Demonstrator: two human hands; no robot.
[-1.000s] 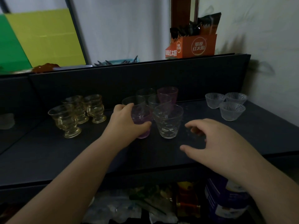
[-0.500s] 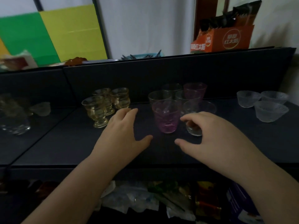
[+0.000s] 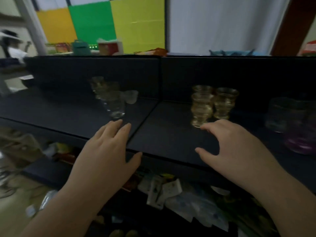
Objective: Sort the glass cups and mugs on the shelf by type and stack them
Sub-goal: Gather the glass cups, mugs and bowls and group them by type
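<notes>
Glass, clear and blurred, made up a small cluster of tumblers (image 3: 113,101) left of centre on the dark shelf (image 3: 162,134), with a small frosted cup (image 3: 130,96) just beside them. Below that cluster the left hand (image 3: 109,154) hovered over the shelf's front edge, fingers straight and spread, holding nothing. Right of centre stood three amber footed glasses (image 3: 213,104) close together, upright. Just below them the right hand (image 3: 236,151) reached in, fingers loosely bent and apart, empty, its fingertips near the foot of the nearest amber glass. At the right edge of the frame a purple cup (image 3: 301,139) and a clear cup (image 3: 280,115) sat blurred.
</notes>
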